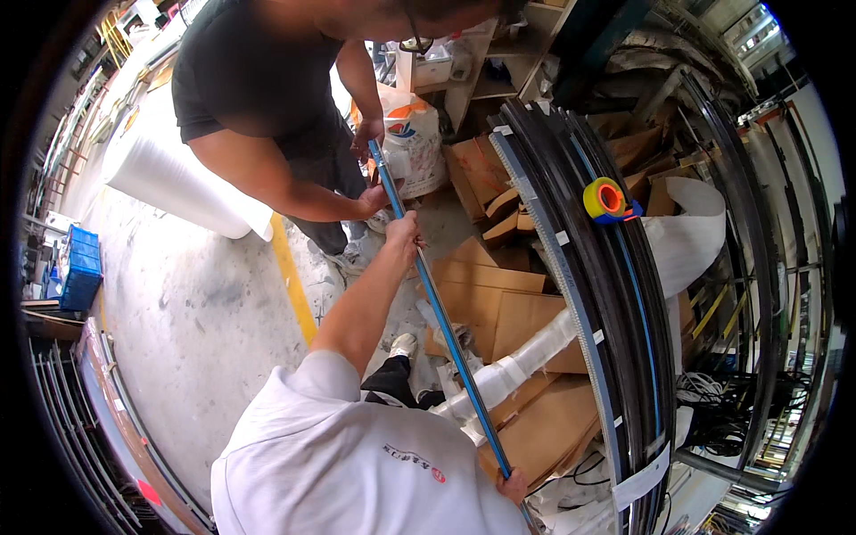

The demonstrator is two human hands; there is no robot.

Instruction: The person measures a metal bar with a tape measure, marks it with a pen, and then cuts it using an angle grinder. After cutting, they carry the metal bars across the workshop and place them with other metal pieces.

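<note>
A long, thin metal profile with blue faces (pixel 443 323) runs slantwise between me and a co-worker. My left hand (pixel 405 231) is closed round it near its upper part, with the arm stretched forward. Lower down, beside my white shirt, my right hand (pixel 513 487) grips the same profile close to its near end. Across from me stands a person in a black T-shirt (pixel 241 80), bent over the far end. One of that person's hands (pixel 373 198) is on the profile just beyond my left hand, the other hand (pixel 366 135) at its tip.
To my right lies a bundle of long dark profiles (pixel 593 267) with a yellow tape roll in a blue dispenser (pixel 608 200) on it. Flattened cardboard (pixel 535 419) and a white wrapped length (pixel 526 361) lie beneath. A white foam roll (pixel 178 169) and blue crate (pixel 80 267) are left.
</note>
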